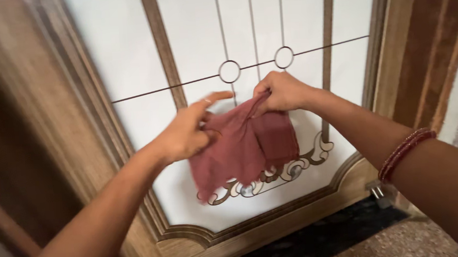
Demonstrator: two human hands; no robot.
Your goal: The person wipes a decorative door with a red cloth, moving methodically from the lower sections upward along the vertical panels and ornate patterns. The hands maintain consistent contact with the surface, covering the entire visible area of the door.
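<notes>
A dusty-pink cloth [246, 148] hangs crumpled in front of a frosted glass door panel [190, 40]. My left hand [189, 131] grips the cloth's left side, index finger stretched out toward the glass. My right hand [283, 91] pinches the cloth's top edge, fingers closed, close to the glass just below two small metal rings in the leaded pattern. Red bangles sit on both wrists.
The glass panel sits in a wooden door frame [104, 115] with brown strips and a scrolled ornament [296, 166] at the bottom. Below lie a dark stone threshold [312, 241] and speckled floor [398, 245]. A wooden jamb [438, 44] stands at right.
</notes>
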